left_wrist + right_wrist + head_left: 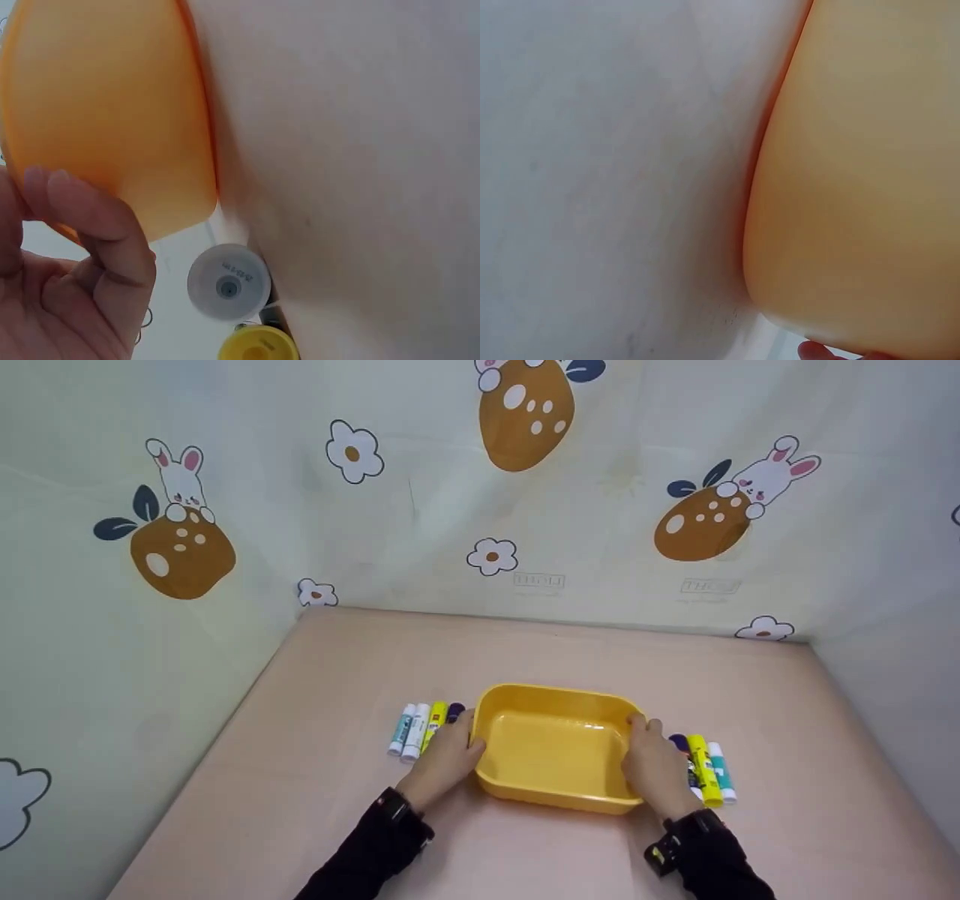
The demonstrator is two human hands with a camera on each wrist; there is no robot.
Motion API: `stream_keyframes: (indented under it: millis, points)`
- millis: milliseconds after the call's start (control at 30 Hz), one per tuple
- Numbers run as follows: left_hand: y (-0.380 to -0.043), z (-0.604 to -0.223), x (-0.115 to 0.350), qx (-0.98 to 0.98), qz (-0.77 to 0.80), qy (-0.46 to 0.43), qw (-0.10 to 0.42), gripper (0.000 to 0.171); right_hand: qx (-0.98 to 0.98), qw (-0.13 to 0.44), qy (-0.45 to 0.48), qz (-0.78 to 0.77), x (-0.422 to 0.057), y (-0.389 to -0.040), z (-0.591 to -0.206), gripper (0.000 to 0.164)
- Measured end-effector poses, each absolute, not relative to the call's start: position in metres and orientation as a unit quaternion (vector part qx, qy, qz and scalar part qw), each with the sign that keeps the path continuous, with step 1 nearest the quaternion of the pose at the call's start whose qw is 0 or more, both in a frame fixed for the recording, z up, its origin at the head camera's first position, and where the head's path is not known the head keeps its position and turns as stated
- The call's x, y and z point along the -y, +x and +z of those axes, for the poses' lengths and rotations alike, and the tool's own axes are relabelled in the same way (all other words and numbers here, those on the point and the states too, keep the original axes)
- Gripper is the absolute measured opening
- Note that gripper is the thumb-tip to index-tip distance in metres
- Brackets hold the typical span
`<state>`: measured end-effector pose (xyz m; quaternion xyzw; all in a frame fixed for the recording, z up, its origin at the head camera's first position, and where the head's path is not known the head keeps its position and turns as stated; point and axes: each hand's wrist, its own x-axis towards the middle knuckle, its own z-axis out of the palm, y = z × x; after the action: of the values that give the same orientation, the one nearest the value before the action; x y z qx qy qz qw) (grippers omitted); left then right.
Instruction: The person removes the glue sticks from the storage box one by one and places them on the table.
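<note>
A yellow plastic basin point(559, 754) with rounded corners sits in the middle of the table, its open side facing up. My left hand point(444, 757) grips its left rim, thumb on the inner side and fingers curled outside, as the left wrist view also shows. On the opposite end, my right hand point(658, 765) holds the right rim with the thumb over the edge. Only the fingertips point(817, 351) of that hand show in the right wrist view, under the basin's wall point(855, 187). The basin holds nothing inside.
Several glue sticks point(416, 731) stand in a row left of the basin, partly behind my left hand. Another row of glue sticks point(705, 771) lies to the right, partly behind my right hand. A patterned cloth wall point(420, 510) surrounds the pinkish table point(337, 660).
</note>
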<state>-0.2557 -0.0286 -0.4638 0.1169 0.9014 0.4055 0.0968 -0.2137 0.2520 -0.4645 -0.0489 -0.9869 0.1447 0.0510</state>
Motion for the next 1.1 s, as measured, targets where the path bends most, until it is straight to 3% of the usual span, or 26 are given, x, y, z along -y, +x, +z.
stream_keyframes:
  millis: [233, 733, 1100]
  points:
    - [-0.255, -0.462, 0.027, -0.892, 0.422, 0.112, 0.12, 0.047, 0.984, 0.019, -0.058, 0.165, -0.252, -0.215, -0.463, 0.046]
    - [-0.252, -0.458, 0.024, -0.9, 0.405, 0.115, 0.118, 0.046, 0.975, -0.028, -0.077, 0.207, -0.256, -0.218, -0.459, 0.05]
    - [-0.25, -0.456, 0.021, -0.913, 0.378, 0.12, 0.1, 0.048, 0.976, -0.018, -0.065, 0.208, -0.263, -0.213, -0.457, 0.047]
